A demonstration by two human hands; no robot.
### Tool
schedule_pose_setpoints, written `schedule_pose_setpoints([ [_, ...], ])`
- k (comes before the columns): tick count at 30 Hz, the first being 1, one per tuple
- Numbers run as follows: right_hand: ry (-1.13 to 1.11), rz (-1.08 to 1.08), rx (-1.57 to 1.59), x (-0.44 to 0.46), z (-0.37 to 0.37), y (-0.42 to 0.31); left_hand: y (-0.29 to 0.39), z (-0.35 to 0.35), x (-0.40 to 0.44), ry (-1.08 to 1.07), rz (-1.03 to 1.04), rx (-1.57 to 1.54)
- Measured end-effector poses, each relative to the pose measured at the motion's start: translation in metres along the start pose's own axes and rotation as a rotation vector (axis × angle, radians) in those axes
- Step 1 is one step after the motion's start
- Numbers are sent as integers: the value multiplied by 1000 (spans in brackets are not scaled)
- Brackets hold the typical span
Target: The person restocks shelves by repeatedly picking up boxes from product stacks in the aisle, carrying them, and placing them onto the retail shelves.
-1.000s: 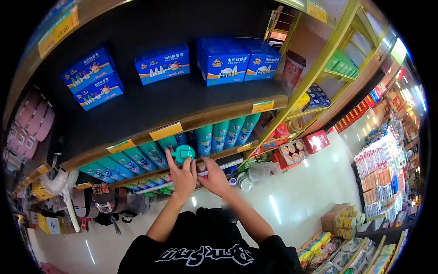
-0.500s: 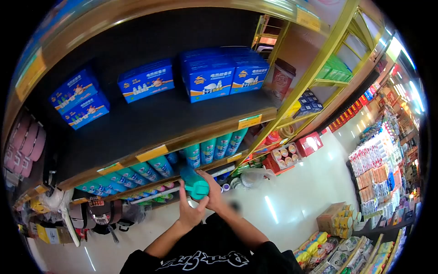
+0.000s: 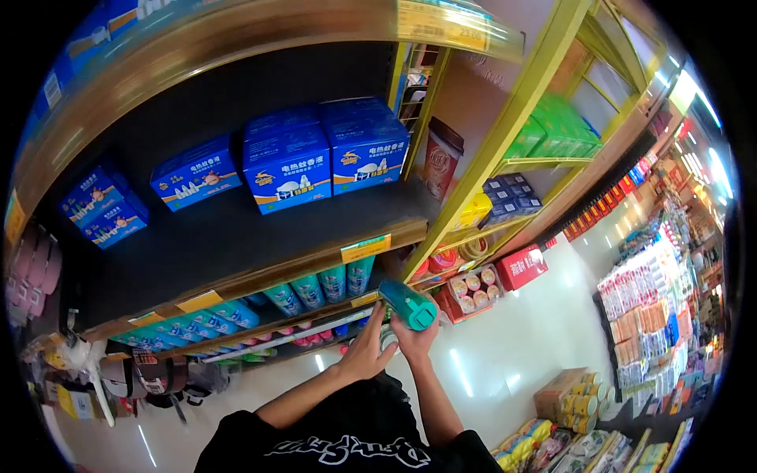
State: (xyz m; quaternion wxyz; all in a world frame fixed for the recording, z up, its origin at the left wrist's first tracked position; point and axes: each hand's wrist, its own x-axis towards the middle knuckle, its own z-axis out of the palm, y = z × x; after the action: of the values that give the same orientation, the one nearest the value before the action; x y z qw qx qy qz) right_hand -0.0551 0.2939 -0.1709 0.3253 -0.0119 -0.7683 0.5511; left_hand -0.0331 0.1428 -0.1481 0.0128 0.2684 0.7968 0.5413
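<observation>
Green is the can [image 3: 408,305] you have in your right hand [image 3: 415,340]. Your fingers curl round it, and its green lid tips up toward you. Your left hand [image 3: 364,353] is just beside it, wide open, with the fingers out straight and the thumb apart. It has hold of nothing, and I cannot tell if its fingertips touch the can.

To the left of your hands, more green and blue cans [image 3: 319,292] stand in a row under the big dark shelf [image 3: 260,236]. Past your hands, up on that shelf, sit blue boxes [image 3: 288,169] with pictures on the front. An orange price tag [image 3: 366,248] is on the shelf edge, ahead of your hands and a bit to the left.

Just to the right of your hands is an open red box of small round tubs [image 3: 475,290], and a shut red box [image 3: 523,268] is next to it. A yellow frame [image 3: 473,189] goes up ahead of your right hand. Shiny pale floor [image 3: 489,347] lies to the right of both hands.
</observation>
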Motion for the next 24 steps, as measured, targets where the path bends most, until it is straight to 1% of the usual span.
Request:
schedule_pose_setpoints([
  [1, 2, 5, 57, 9, 1, 3, 0, 4, 12, -40, -56, -21],
  [2, 2, 9, 115, 17, 2, 6, -1, 8, 21, -25, -54, -43],
  [3, -3, -41, 71, 27, 4, 13, -6, 13, 32, -7, -50, -62],
  [5, -63, 31, 65, 43, 8, 24, -17, 24, 44, 48, -86, -108],
  [6, -100, 66, 64, 50, 12, 27, -21, 27, 48, 56, -114, -59],
  [7, -114, 51, 9, 57, 15, 26, -24, 26, 51, 70, -148, -9],
  [8, -138, 60, 17, 62, 19, 32, -27, 23, 51, 86, -186, 45],
  [9, -162, 72, 27, 64, 23, 42, -26, 21, 48, 177, -178, 116],
  [10, -184, 83, 35, 68, 29, 40, -29, 16, 42, 235, -190, 121],
  [11, -185, 178, 127, 70, 33, 38, -34, 10, 32, 291, -200, 122],
  [12, -203, 206, 218, 73, 38, 42, -37, 4, 22, 342, -206, 123],
  [13, -234, 168, 180, 76, 40, 42, -35, -6, 9, 495, -198, 198],
  [14, -260, 131, 141, 79, 41, 41, -34, -21, -4, 597, -218, 291],
  [15, -294, 161, 165, 83, 44, 39, -51, -30, -19, 745, -201, 285],
  [16, -327, 192, 186, 87, 46, 36, -38, -52, -25, 804, -234, 396],
  [17, -357, 224, 208, 90, 51, 35, -40, -72, -38, 864, -224, 546],
  [18, -360, 242, 250, 91, 54, 37, -45, -86, -46, 938, -327, 539],
  [19, -359, 259, 290, 92, 59, 43, -35, -107, -48, 946, -250, 744],
  [20, -358, 274, 328, 93, 63, 48, -26, -122, -47, 937, -281, 840],
  [21, -374, 287, 287, 95, 67, 54, -19, -136, -47, 926, -311, 936],
  [22, -384, 254, 203, 97, 68, 56, -15, -147, -47, 912, -342, 1031],
  [24, -393, 186, 40, 100, 72, 57, -15, -168, -46, 794, -417, 1060],
])
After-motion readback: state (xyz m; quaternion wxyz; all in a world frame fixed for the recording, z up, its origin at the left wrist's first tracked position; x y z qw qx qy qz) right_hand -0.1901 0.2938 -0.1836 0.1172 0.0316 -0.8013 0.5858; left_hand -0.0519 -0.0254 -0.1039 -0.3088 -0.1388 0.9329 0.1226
